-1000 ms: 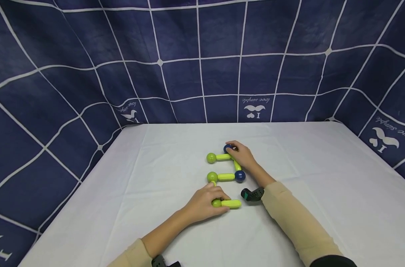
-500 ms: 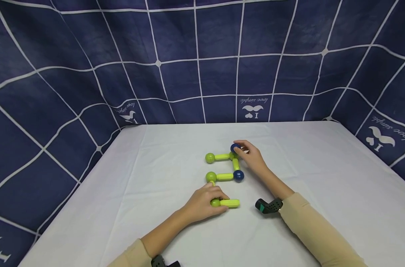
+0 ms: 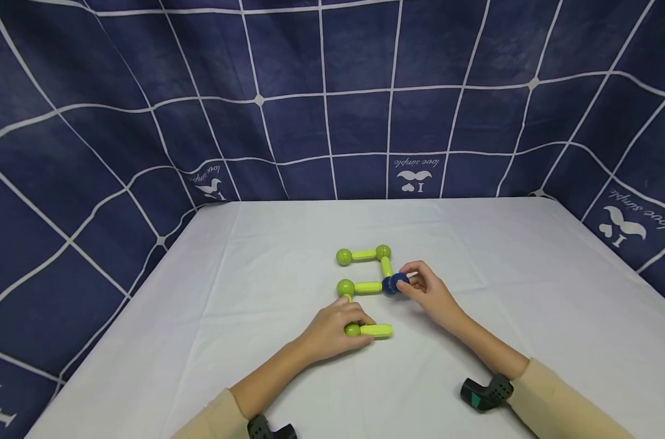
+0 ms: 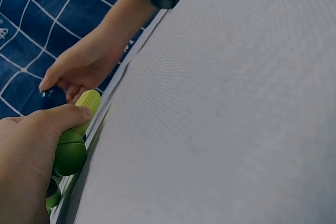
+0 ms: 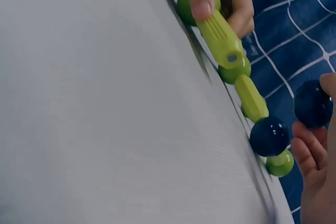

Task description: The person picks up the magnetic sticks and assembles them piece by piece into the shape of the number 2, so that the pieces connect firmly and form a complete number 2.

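Observation:
On the white table a zigzag of yellow-green rods and balls lies in the head view. My left hand (image 3: 334, 329) grips its near end, around a green ball (image 3: 352, 330) and a yellow-green rod (image 3: 377, 330) whose free end points right. My right hand (image 3: 433, 296) pinches a loose blue ball (image 5: 313, 104) between thumb and fingers. In the head view that ball overlaps the blue corner ball (image 5: 269, 136) of the zigzag; the right wrist view shows the two apart. My left palm hides part of the rod leading up to the middle-left green ball (image 3: 345, 288).
The zigzag's far side has a rod (image 3: 364, 255) between two green balls, with the far-left green ball (image 3: 344, 256) at its end. A dark blue curtain (image 3: 359, 122) with white lines hangs behind the white tabletop (image 3: 266, 244).
My right hand has carried the blue ball from the far corner of the zigzag toward me, to beside the blue corner ball. My left hand has stayed in place.

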{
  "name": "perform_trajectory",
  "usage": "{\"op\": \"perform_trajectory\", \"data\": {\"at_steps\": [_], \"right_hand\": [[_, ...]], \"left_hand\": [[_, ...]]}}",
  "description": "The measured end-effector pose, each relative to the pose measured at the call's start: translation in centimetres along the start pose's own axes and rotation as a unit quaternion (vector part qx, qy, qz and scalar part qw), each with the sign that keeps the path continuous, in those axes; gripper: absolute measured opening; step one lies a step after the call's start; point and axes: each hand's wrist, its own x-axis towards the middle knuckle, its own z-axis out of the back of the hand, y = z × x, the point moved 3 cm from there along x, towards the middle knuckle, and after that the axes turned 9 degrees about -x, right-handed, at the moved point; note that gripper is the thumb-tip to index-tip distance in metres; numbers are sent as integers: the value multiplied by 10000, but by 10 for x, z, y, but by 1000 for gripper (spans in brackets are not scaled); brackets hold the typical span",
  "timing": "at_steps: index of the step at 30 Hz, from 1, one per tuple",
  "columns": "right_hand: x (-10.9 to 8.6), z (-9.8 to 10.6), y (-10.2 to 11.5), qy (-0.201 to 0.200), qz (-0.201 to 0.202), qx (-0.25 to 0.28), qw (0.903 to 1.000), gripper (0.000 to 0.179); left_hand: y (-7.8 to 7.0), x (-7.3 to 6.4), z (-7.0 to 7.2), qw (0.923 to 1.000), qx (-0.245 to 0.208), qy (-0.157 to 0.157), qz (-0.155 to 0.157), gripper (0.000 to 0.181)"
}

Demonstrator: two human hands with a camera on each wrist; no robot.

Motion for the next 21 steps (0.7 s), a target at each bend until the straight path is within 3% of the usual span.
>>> {"op": "perform_trajectory", "data": {"at_steps": [3, 6, 12, 21], "right_hand": [[-12, -2, -3, 366, 213, 319, 9986, 25], [-18, -4, -6, 905, 375, 302, 9947, 25], [-20, -7, -6, 1762, 689, -525, 9805, 24], [-22, -6, -5, 2801, 444, -608, 9570, 22]], "left_hand": [[0, 1, 0, 10000, 23, -30, -26, 21], [0, 1, 0, 10000, 14, -39, -30, 21], [-1, 0, 0, 10000, -22, -40, -31, 21], [-1, 0, 0, 9999, -85, 12, 59, 20]]}}
